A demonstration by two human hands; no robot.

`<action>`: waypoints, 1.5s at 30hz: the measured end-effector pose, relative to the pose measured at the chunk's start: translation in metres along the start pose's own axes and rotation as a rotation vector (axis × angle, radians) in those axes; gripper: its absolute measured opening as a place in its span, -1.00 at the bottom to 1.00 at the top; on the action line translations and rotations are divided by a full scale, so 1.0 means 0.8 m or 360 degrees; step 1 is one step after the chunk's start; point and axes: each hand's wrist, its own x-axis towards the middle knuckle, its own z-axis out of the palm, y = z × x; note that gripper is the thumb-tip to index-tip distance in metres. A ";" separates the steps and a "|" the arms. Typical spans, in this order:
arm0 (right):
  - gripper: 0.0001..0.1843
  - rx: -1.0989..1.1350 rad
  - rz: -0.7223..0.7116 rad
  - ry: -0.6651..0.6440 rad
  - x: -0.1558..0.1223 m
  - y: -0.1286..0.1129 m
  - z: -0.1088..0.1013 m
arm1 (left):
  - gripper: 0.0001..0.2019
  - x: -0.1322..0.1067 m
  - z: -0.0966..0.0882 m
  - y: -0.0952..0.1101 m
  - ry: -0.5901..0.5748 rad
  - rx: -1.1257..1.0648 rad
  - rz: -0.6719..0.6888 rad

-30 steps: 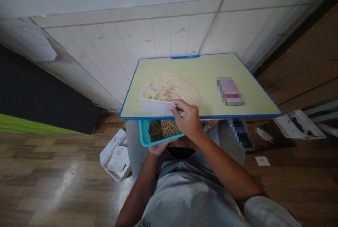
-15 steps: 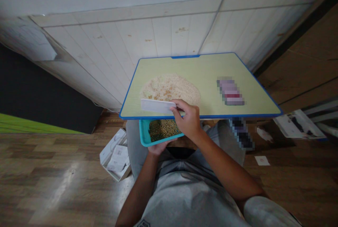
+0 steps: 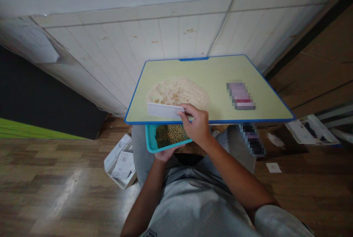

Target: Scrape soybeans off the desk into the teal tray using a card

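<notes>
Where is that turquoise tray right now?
In the head view, the tray is slightly left of centre, just below the blue table edge, supported from underneath by the left hand.

I see a creased grey shirt (image 3: 193,204) on my remote feed, its loose right sleeve (image 3: 278,218) ending near the elbow. A dark, angular emblem (image 3: 150,233) marks the cloth, cut off by my view. Grey trousers (image 3: 141,152) cover the legs; left hand (image 3: 165,154) and right hand (image 3: 197,123) are bare.
</notes>
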 end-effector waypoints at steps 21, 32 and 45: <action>-0.78 -0.0019 -0.0002 0.0008 0.000 -0.003 -0.002 | -0.25 -0.002 -0.003 0.000 -0.0013 -0.0088 -0.0003; -0.79 0.0002 -0.0016 0.0050 0.001 -0.003 -0.002 | -0.26 -0.003 -0.002 0.001 -0.0031 -0.0187 -0.0018; -0.80 0.0000 -0.0016 0.0057 0.000 -0.002 -0.003 | -0.32 -0.003 -0.004 0.000 -0.0063 -0.0176 -0.0001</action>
